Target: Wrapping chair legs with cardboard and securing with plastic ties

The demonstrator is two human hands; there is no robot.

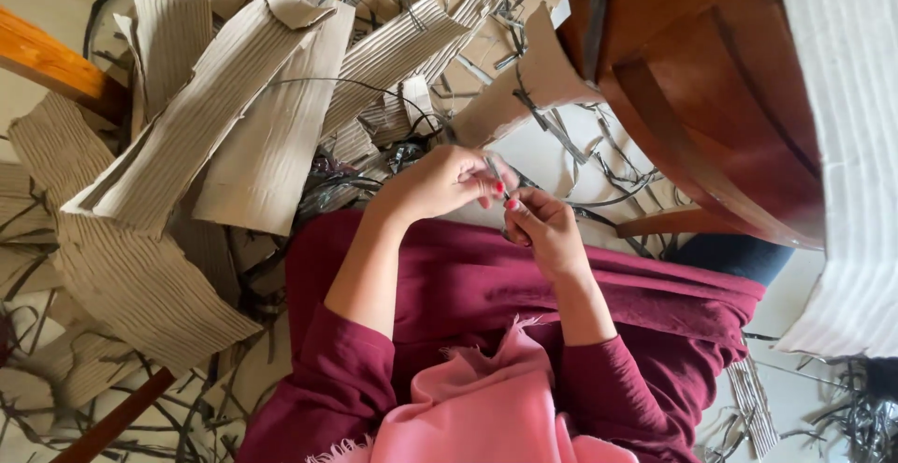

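Observation:
My left hand (440,182) and my right hand (547,229) meet over my lap, both pinching a thin grey strip (494,171) that runs between their fingertips. The nails are painted red. Both arms wear dark maroon sleeves (327,379), and a pink cloth (477,407) lies across my lap on maroon fabric (655,295). The strip's lower end is hidden between the fingers of my right hand.
Several sheets of corrugated cardboard (206,117) lie heaped on the floor to the left, with tangled dark strips (374,173) among them. A brown wooden chair (711,98) stands at upper right, beside a white ribbed sheet (851,145). Wooden bars (47,61) cross the left side.

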